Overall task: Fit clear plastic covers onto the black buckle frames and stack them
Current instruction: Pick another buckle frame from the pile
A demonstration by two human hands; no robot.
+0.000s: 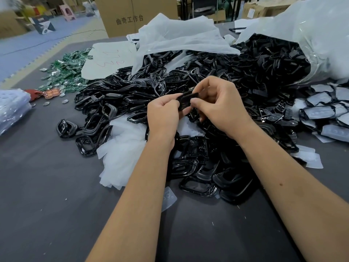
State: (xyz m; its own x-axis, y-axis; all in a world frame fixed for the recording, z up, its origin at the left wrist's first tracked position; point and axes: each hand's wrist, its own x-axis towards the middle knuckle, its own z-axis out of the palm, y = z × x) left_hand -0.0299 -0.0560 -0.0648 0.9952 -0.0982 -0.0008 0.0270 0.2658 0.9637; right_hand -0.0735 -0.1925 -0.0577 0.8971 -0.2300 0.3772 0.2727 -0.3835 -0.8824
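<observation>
Plainly both hands work one black buckle frame (187,100), held up just above the heap of loose frames (198,76) so thumbs can press along its edges. The left hand (164,114) pinches its left end, the right hand (221,104) its right end, fingers (195,101) curled round it. Its long axis runs left to right, tilted slightly up toward the right. Whether a clear cover sits in it cannot be told. Finished covered pieces (324,108) lie right of the heap on the worktop (47,186).
</observation>
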